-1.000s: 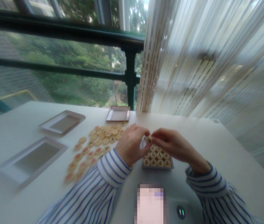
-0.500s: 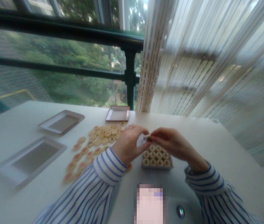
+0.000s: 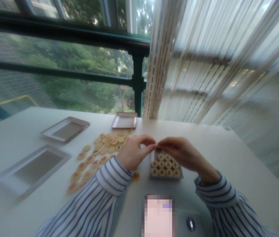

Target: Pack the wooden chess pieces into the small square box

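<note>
Both hands meet above a small tray [image 3: 166, 176] filled with rows of round wooden Chinese chess pieces [image 3: 168, 164] that carry dark characters. My right hand [image 3: 185, 153] comes from the right, its fingers pinched at a dark-marked Chinese chess piece [image 3: 158, 149] over the tray's far left part. My left hand [image 3: 133, 153] reaches in from the left with thumb and forefinger pressed together beside that piece; whatever lies between these fingertips is hidden. A single red-marked piece [image 3: 136, 176] rests on the table below my left wrist.
Many loose pieces [image 3: 103, 150], some face down, spread left of my left hand. Three more trays stand on the white table: one at the back [image 3: 124, 121], one at far left [image 3: 65, 129], one nearer [image 3: 34, 171]. A pixelated rectangle [image 3: 158, 215] covers something in front.
My left thumb and forefinger have closed together from a wider curl. The piece at my right fingertips sits slightly lower. My left forearm has shifted a little left, uncovering more of the red-marked piece.
</note>
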Motion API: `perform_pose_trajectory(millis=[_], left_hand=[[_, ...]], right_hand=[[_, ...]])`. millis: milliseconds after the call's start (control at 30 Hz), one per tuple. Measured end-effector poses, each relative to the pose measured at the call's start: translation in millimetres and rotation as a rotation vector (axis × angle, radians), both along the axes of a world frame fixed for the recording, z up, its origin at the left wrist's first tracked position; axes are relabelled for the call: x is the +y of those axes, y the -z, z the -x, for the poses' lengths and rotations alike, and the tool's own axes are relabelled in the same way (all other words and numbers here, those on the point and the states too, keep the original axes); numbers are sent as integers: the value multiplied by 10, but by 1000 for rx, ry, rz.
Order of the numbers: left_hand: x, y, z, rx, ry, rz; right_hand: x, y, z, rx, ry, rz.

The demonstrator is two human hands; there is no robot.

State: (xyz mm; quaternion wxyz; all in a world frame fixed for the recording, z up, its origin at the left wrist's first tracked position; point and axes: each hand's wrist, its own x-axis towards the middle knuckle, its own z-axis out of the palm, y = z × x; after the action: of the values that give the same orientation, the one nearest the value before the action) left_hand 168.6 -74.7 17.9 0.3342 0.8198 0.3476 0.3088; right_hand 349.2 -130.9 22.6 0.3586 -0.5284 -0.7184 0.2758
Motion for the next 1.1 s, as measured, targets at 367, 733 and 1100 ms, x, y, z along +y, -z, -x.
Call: perform_pose_trajectory(millis=[367,733,1100], left_hand=[[39,36,-2,-56,50,121],[28,-18,-12,-216,-67,305],[24,26,-50,-309,-138,372]], right_hand=[[-3,9,24,-17,5,6],[12,9,-7,12,35,14],[39,96,31,210,2,108]])
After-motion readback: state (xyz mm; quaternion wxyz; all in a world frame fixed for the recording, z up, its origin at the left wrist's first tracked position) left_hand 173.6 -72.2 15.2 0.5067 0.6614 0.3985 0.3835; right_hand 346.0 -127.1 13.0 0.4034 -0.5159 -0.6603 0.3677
